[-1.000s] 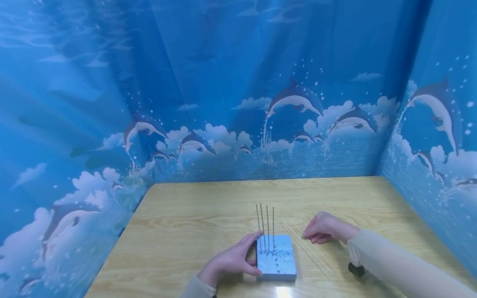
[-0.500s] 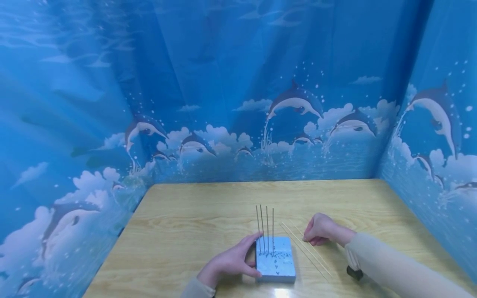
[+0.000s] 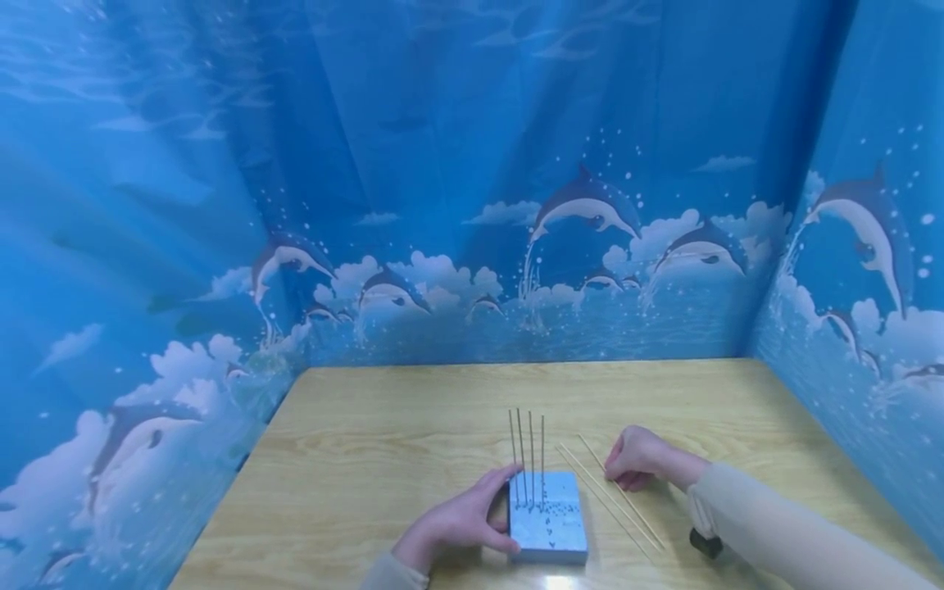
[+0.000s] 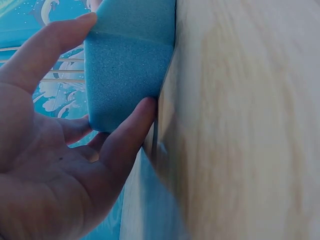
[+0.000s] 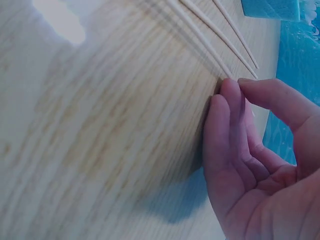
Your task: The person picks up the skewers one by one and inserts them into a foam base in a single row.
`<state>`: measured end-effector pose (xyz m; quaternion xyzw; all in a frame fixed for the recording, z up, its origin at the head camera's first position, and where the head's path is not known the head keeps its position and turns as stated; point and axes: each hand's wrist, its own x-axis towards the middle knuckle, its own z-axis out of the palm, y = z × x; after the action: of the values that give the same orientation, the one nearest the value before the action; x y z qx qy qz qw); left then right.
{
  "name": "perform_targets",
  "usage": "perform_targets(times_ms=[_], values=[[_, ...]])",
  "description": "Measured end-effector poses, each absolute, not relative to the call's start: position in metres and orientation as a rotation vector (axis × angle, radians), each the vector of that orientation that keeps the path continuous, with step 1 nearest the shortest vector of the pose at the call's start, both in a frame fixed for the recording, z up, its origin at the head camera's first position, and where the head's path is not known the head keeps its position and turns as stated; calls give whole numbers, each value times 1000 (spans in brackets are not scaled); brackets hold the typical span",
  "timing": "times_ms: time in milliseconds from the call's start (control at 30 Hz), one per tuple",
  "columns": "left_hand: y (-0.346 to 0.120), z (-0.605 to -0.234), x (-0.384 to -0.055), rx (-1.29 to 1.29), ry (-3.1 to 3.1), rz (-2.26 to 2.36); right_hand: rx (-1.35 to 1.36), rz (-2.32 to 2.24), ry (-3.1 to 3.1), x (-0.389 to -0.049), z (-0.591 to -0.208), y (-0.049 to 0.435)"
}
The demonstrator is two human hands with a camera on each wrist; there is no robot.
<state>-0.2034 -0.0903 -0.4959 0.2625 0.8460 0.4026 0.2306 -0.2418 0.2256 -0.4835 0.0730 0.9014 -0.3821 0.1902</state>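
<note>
— Now, where to find the blue block (image 3: 553, 533)?
— Lying flat on the wood-grained table (image 3: 369, 442), with dark specks (image 3: 564, 509) across its top and four thin, nearly upright sticks (image 3: 531, 459) set in a row toward its left side.
— And the left hand (image 3: 460, 516)?
— Wrapped about the block's left side; gripping, with thumb at the near corner and a finger at the far one.
— What of the right hand (image 3: 637, 459)?
— To the right of the block and apart from it; pinching a loose pale stick (image 5: 205, 43) between thumb and fingertip. Impossible to tell whether lifted clear of the table.
— Just beside that?
— Further pale sticks (image 5: 224, 41), lying slantwise between block and right hand.
— And behind?
— Beyond the far table edge, a blue backdrop (image 3: 442, 164) printed with leaping dolphins, clouds and water.
</note>
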Motion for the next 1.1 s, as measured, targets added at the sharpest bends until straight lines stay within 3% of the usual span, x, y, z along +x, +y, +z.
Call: perform_targets(times_ms=[367, 1100], values=[[-89, -499, -202, 720, 2315, 1129, 251, -1226, 2415, -243, -486, 238], [-93, -496, -201, 732, 2328, 1128, 59, -1824, 2155, -235, -431, 246]])
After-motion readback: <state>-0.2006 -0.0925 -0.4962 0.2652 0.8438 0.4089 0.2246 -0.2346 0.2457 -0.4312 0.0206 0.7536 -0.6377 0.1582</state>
